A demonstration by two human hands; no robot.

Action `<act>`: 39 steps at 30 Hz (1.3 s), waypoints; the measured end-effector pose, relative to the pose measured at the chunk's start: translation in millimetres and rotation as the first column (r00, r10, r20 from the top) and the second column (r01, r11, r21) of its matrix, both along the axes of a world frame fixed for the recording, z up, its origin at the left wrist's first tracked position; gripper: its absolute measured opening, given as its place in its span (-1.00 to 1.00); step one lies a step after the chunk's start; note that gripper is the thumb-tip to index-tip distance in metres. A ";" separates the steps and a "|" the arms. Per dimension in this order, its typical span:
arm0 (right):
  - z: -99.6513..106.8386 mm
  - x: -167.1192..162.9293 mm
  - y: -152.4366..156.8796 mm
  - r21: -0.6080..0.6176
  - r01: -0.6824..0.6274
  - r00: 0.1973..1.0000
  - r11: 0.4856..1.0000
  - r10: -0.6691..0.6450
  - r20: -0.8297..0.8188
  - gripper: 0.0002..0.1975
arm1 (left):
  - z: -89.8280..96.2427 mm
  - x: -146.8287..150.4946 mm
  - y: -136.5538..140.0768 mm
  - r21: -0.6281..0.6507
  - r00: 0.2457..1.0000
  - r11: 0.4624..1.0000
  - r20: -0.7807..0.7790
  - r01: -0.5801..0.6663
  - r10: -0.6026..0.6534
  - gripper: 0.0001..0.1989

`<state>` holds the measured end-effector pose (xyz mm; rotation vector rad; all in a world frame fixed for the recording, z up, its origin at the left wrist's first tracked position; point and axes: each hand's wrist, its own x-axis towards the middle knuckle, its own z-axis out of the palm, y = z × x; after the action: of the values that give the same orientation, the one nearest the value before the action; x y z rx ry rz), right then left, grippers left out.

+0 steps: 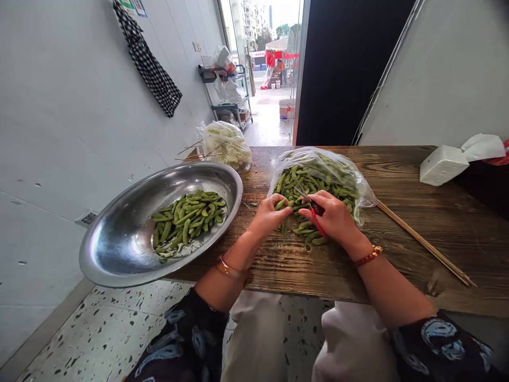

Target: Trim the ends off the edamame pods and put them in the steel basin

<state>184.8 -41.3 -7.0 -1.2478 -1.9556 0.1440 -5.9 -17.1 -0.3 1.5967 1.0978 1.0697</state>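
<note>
Holding a green pod (281,203) in its fingers, the left hand (267,215) is meeting red-handled scissors (314,209) that the right hand (336,218) is gripping over the wooden surface (417,223).

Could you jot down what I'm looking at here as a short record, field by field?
Left hand: holds a green pod
Right hand: grips red-handled scissors
Pod pile: in an open plastic bag
Metal bowl: holds trimmed pods, juts over the table edge
Table: dark wood
Also there: chopsticks, tissue box
</note>
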 end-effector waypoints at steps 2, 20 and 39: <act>0.1 -0.7 -0.4 -0.010 -0.010 1.000 1.000 0.010 0.021 -0.58 | 2.1 0.0 -2.2 -0.107 0.986 0.994 0.167 0.039 -0.021 -0.77; -3.6 -9.1 -3.8 -0.099 -0.126 0.989 0.987 0.133 0.071 -0.64 | 5.6 3.2 -9.4 -0.123 0.952 0.972 0.258 0.200 -0.163 -0.70; -1.2 -11.7 -5.5 -0.096 -0.173 0.975 0.980 0.184 0.120 -0.77 | 8.8 -9.9 -3.3 -0.305 0.945 0.923 0.295 0.233 -0.142 -0.68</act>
<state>173.1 -46.8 -8.2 -1.1576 -2.1938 0.2448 -15.8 -20.4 8.5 1.2172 0.8688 0.8830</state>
